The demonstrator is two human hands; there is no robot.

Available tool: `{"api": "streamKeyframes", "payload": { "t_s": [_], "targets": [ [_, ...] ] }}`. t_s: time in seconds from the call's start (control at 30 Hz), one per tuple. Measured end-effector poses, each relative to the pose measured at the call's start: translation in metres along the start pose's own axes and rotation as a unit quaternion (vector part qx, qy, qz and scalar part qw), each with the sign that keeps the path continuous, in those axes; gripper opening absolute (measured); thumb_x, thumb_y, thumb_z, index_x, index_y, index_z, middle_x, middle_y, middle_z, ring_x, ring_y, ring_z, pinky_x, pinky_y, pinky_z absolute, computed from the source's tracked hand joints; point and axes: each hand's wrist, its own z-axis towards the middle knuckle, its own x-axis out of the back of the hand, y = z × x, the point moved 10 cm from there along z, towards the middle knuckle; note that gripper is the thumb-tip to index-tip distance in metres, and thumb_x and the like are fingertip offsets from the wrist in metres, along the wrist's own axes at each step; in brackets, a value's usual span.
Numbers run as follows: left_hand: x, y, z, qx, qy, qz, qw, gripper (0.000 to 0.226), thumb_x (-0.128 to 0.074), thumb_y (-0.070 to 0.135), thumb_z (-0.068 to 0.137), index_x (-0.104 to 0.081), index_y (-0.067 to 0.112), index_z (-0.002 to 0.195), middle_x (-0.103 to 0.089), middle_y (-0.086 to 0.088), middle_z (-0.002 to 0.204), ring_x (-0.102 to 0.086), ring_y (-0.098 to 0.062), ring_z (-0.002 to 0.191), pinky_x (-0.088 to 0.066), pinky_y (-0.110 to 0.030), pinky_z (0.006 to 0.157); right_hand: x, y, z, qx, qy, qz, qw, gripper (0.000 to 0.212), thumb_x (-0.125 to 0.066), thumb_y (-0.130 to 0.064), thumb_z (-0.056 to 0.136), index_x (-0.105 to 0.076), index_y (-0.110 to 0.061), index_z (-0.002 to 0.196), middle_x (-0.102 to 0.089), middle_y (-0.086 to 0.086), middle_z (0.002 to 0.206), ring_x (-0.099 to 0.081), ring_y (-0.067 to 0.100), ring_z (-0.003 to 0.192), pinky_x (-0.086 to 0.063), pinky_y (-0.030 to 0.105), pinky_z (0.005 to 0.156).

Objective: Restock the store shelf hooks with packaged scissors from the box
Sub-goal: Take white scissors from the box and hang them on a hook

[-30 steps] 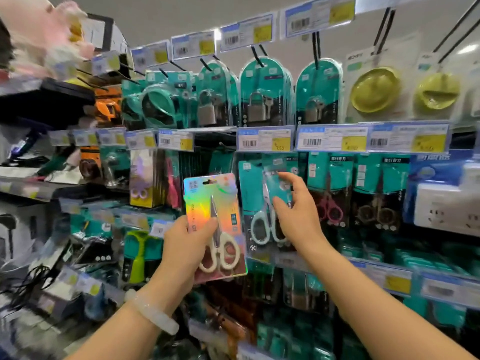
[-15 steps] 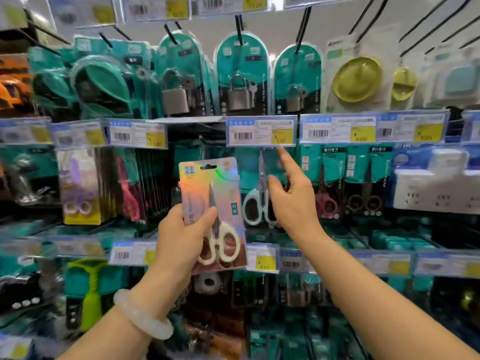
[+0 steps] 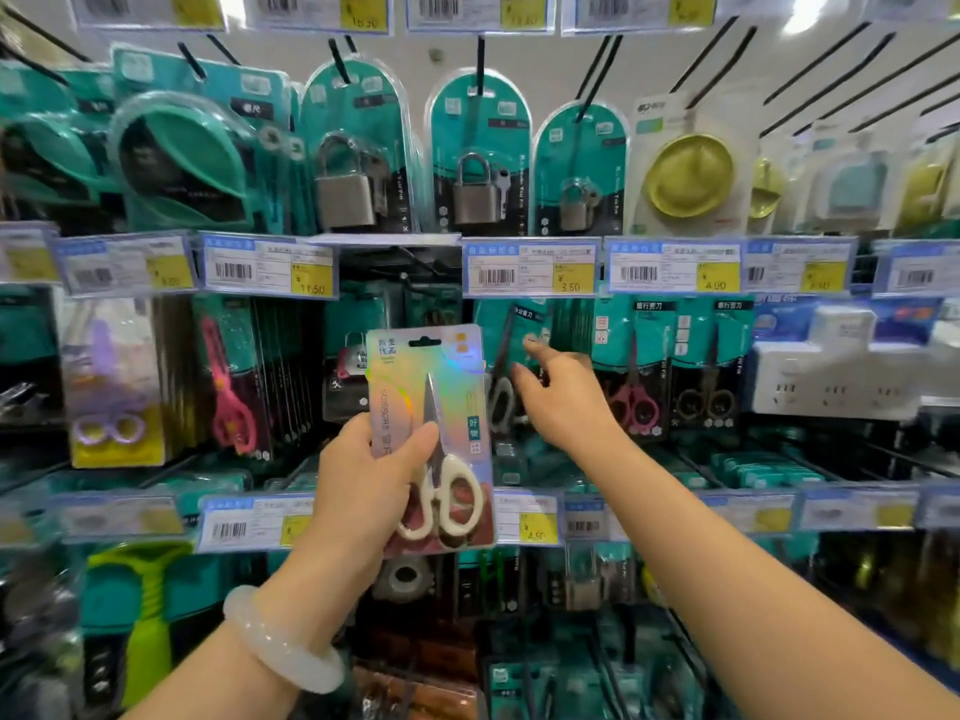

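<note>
Left hand (image 3: 363,485): I grip the scissors pack (image 3: 431,433), upright.
Right hand (image 3: 561,397): open, reaching at one o'clock toward hanging packs (image 3: 511,350).
Tip: line the pack's slot squarely onto the hook.

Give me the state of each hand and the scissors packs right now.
Left hand: grips the holographic scissors pack.
Holographic scissors pack: upright, off any hook.
Right hand: fingers extended towards the teal scissors pack, holding nothing.
Teal scissors pack: hanging on the shelf.

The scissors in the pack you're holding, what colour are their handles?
Creamy white handles on the scissors, in the head view; the left hand holds the pack.
</note>
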Motion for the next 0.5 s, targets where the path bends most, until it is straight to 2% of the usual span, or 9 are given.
{"api": "streamKeyframes", "payload": {
  "t_s": [0.07, 0.1, 0.17, 0.23, 0.3, 0.37, 0.4, 0.43, 0.5],
  "targets": [
    [-0.003, 0.000, 0.001, -0.005, -0.002, -0.001, 1.000, 0.008, -0.065, 0.013, 0.086, -0.061, 0.019, 0.083, -0.069, -0.004, 0.087, -0.065, -0.023, 0.082, -0.052, -0.044, 0.083, 0.008, -0.010, -0.021, 0.040, 0.038, 0.070, 0.996, 0.035, -0.045, -0.027, 0.097, -0.053, -0.011, 0.128, -0.057, 0.012, 0.122, -0.053, 0.013, 0.092, -0.036, 0.015, 0.082],
    [-0.005, -0.001, 0.002, -0.010, -0.002, 0.002, 1.000, 0.006, -0.065, 0.013, 0.085, -0.062, 0.017, 0.083, -0.068, -0.006, 0.087, -0.064, -0.022, 0.080, -0.052, -0.043, 0.081, 0.006, -0.012, -0.033, 0.045, 0.031, 0.137, 0.989, 0.031, -0.047, -0.027, 0.096, -0.054, -0.015, 0.124, -0.062, 0.007, 0.112, -0.058, 0.014, 0.094, -0.042, 0.020, 0.085],
    [-0.011, 0.000, 0.003, -0.025, 0.001, 0.007, 1.000, 0.005, -0.067, 0.011, 0.083, -0.063, 0.011, 0.085, -0.069, -0.010, 0.086, -0.062, -0.023, 0.076, -0.052, -0.038, 0.074, -0.006, -0.017, -0.054, 0.051, -0.016, 0.236, 0.970, 0.031, -0.054, -0.029, 0.092, -0.045, -0.029, 0.121, -0.063, 0.000, 0.100, -0.065, 0.016, 0.086, -0.054, 0.033, 0.081],
    [-0.022, 0.002, 0.002, -0.041, -0.007, 0.009, 0.999, 0.008, -0.069, 0.009, 0.081, -0.063, 0.008, 0.088, -0.069, -0.010, 0.084, -0.061, -0.021, 0.073, -0.050, -0.031, 0.067, -0.012, -0.018, -0.063, 0.077, -0.025, 0.231, 0.970, 0.036, -0.062, -0.024, 0.087, -0.040, -0.037, 0.113, -0.061, 0.002, 0.101, -0.066, 0.021, 0.078, -0.057, 0.037, 0.071],
    [-0.032, 0.006, 0.001, -0.059, -0.015, 0.017, 0.998, 0.017, -0.067, 0.008, 0.082, -0.059, 0.012, 0.096, -0.067, -0.006, 0.082, -0.061, -0.015, 0.068, -0.048, -0.022, 0.062, -0.008, -0.012, -0.059, 0.086, 0.005, 0.230, 0.969, 0.036, -0.064, -0.017, 0.086, -0.043, -0.037, 0.106, -0.058, 0.006, 0.099, -0.058, 0.023, 0.064, -0.052, 0.034, 0.061],
    [-0.041, 0.012, 0.002, -0.077, -0.022, 0.024, 0.997, 0.038, -0.063, 0.006, 0.085, -0.044, 0.026, 0.113, -0.063, 0.000, 0.079, -0.057, -0.007, 0.061, -0.042, -0.014, 0.050, 0.000, -0.002, -0.050, 0.068, 0.021, 0.260, 0.963, 0.033, -0.063, -0.008, 0.086, -0.047, -0.032, 0.103, -0.053, 0.012, 0.085, -0.041, 0.019, 0.056, -0.040, 0.026, 0.054],
    [-0.047, 0.016, 0.002, -0.088, -0.030, 0.025, 0.995, 0.049, -0.061, 0.005, 0.086, -0.035, 0.033, 0.118, -0.060, 0.001, 0.078, -0.055, -0.006, 0.060, -0.039, -0.011, 0.047, 0.004, 0.000, -0.045, 0.063, 0.023, 0.271, 0.960, 0.033, -0.062, -0.005, 0.086, -0.049, -0.030, 0.102, -0.053, 0.012, 0.081, -0.041, 0.017, 0.056, -0.039, 0.024, 0.053],
    [-0.052, 0.021, 0.003, -0.101, -0.039, 0.028, 0.994, 0.055, -0.059, 0.003, 0.087, -0.031, 0.036, 0.121, -0.059, 0.001, 0.082, -0.056, -0.007, 0.063, -0.039, -0.009, 0.049, 0.008, 0.001, -0.042, 0.064, 0.023, 0.275, 0.959, 0.033, -0.062, -0.004, 0.086, -0.050, -0.030, 0.103, -0.057, 0.009, 0.084, -0.046, 0.016, 0.058, -0.043, 0.022, 0.055],
    [-0.063, 0.031, 0.006, -0.126, -0.053, 0.042, 0.990, 0.051, -0.056, -0.001, 0.086, -0.040, 0.028, 0.125, -0.058, 0.003, 0.101, -0.059, -0.012, 0.088, -0.043, -0.010, 0.066, 0.015, 0.002, -0.033, 0.072, 0.028, 0.268, 0.960, 0.037, -0.062, -0.004, 0.086, -0.051, -0.033, 0.105, -0.064, 0.006, 0.105, -0.062, 0.019, 0.085, -0.053, 0.027, 0.073]
  ]
}}
